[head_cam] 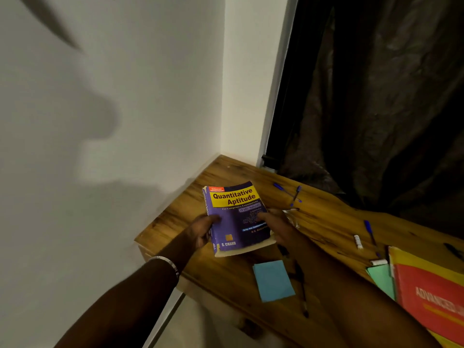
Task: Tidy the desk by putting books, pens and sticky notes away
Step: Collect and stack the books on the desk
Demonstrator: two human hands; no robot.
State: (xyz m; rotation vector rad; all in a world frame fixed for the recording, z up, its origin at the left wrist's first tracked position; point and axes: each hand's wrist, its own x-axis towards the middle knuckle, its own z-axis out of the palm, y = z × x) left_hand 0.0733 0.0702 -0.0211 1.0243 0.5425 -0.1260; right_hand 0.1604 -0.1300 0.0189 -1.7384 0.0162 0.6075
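A: Item – purple book (236, 222), centre of frame, above desk (326, 222) corner?
B: Thick pbk, floppy, prob. heavy. Left hand (200, 231) & right hand (275, 224) clamp its side edges – thumbs on cover

White wall (113, 96) on left, meeting a second white wall (247, 79) at a corner behind the desk (326, 222). Desk is wood, brown grain, pushed into that corner, its left edge against the wall. Dark curtain (389, 96) right of the corner, crinkled and shiny, hanging down to the desk's back edge. Thin pale frame (281, 79) between wall and curtain. Light is dim and warm; soft grey shadows on the left wall. Pale floor (195, 325) below the desk's near edge.
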